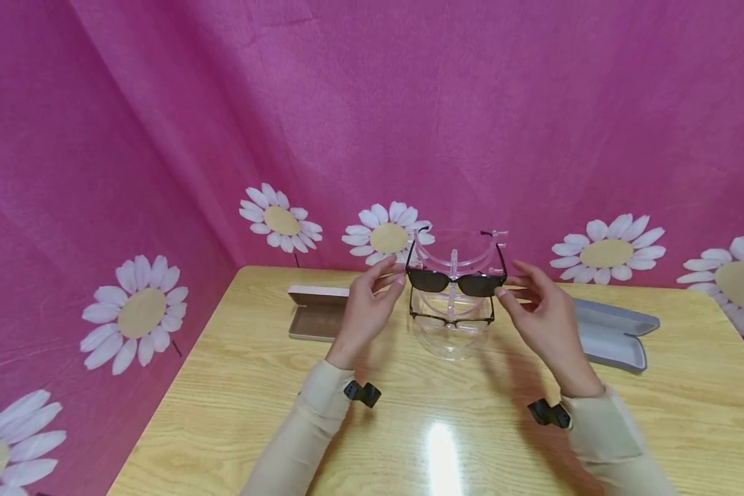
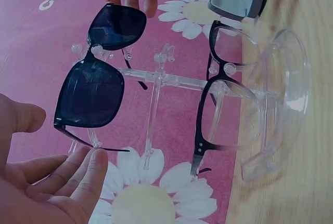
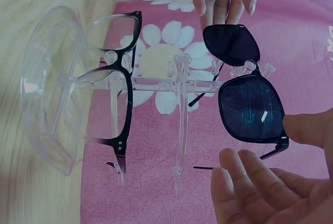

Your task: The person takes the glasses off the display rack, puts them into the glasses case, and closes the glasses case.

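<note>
Two dark, glossy lenses (image 3: 252, 108) fill black-framed sunglasses (image 1: 452, 280) between loosely spread left hand (image 1: 368, 307) and right hand (image 1: 544, 318).

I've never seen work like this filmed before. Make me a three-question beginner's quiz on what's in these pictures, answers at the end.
1. Multiple choice: which lenses does the upper pair of glasses on the clear stand have?
A) dark
B) clear
C) none

2. True or false: the grey case lies open.

3. Fill in: in the head view, the brown case is nearer the person's ____ hand.

Key:
1. A, dark.
2. True.
3. Left: the left hand partly covers it.
</note>
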{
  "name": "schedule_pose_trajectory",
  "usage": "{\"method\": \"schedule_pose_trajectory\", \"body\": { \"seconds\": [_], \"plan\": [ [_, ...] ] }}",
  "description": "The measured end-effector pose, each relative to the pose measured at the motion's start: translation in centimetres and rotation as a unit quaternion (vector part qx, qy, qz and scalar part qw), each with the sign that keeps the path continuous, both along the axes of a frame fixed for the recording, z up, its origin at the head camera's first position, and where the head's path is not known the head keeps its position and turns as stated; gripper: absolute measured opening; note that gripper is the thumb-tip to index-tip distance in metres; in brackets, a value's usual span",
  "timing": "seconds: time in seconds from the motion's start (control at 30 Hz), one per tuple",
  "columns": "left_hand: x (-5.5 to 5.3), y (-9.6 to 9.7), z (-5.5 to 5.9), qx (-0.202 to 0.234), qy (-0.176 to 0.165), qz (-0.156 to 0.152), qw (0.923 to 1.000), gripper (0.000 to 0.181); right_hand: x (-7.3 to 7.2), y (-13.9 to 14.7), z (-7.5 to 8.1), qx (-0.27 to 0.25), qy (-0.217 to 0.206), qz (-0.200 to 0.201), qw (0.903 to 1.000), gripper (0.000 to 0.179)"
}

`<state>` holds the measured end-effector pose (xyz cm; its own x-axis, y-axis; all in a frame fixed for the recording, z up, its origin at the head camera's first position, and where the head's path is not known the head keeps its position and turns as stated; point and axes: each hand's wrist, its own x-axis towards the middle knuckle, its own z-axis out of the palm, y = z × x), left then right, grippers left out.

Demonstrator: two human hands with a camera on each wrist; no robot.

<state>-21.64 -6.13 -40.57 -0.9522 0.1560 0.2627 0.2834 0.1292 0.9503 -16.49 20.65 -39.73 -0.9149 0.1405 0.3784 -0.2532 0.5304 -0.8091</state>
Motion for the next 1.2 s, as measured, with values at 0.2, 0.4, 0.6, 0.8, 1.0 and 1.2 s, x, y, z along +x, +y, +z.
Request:
{"method": "schedule_pose_trajectory", "body": {
  "seconds": [0.2,0.4,0.6,0.8,1.0,1.2],
  "plan": [
    [-0.5,0.7,0.0,-0.001,-0.008,0.005,1.0,0.048,-0.6,-0.2,-0.1,-0.013,-0.009,0.001,0.9999,0.055],
    [-1.3,1.0,-0.1,-0.005,-0.004,0.014,0.9999,0.044,-1.1,-0.1,0.1,-0.014,-0.017,0.012,0.9997,0.056],
    [-1.7,1.2,0.0,0.004,-0.004,0.006,1.0,0.042,-1.4,-0.1,0.3,-0.014,-0.018,0.014,0.9996,0.054],
    [-1.9,1.3,-0.2,0.029,-0.007,-0.01,0.9995,0.039,-1.8,0.0,0.8,-0.014,-0.045,0.024,0.9986,0.057],
    [-1.9,1.2,-0.1,0.026,-0.01,-0.019,0.9994,0.039,-2.1,0.1,0.9,-0.026,-0.072,0.036,0.9964,0.061],
    [-1.9,0.9,0.2,0.008,-0.022,-0.054,0.9983,0.044,-2.1,0.3,0.8,-0.051,-0.081,0.053,0.994,0.064]
  ]
}}
